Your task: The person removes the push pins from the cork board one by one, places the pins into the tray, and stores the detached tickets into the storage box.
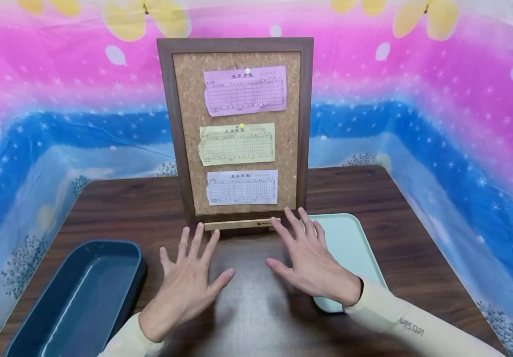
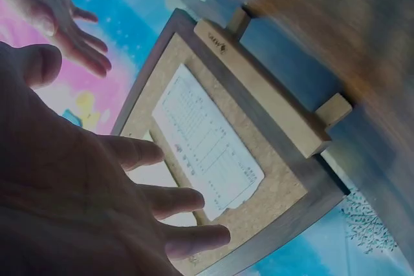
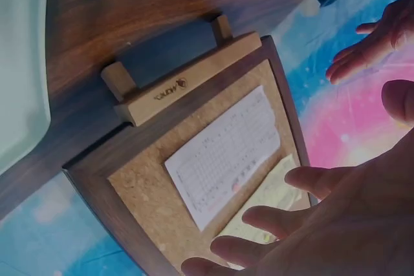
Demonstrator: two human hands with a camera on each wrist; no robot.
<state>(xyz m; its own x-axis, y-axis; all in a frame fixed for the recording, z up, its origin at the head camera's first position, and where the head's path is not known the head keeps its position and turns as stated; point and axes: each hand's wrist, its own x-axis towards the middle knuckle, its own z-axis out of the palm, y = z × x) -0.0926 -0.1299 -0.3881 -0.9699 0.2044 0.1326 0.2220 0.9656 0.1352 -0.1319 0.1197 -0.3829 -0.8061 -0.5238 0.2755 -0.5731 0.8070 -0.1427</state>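
Observation:
A framed cork board [image 1: 189,99] stands upright on a small wooden easel [image 1: 238,224]. Three printed paper slips hang on it: a pink slip [image 1: 245,94] with a white pushpin [image 1: 248,71], a pale green slip [image 1: 238,148] with a yellow pushpin [image 1: 241,126], and a white slip [image 1: 243,191] lowest. My left hand [image 1: 189,277], fingers spread and holding nothing, is in front of the board's lower left. With its fingers also spread, my empty right hand [image 1: 307,258] is at the lower right, overlapping the pale green tray in the head view.
On the left of the wooden table [image 1: 256,317] sits a deep dark blue tray [image 1: 133,253]. A shallow pale green tray [image 1: 350,233] lies on the right, partly behind my right forearm. A colourful patterned cloth [image 1: 417,124] hangs around the table's back and sides.

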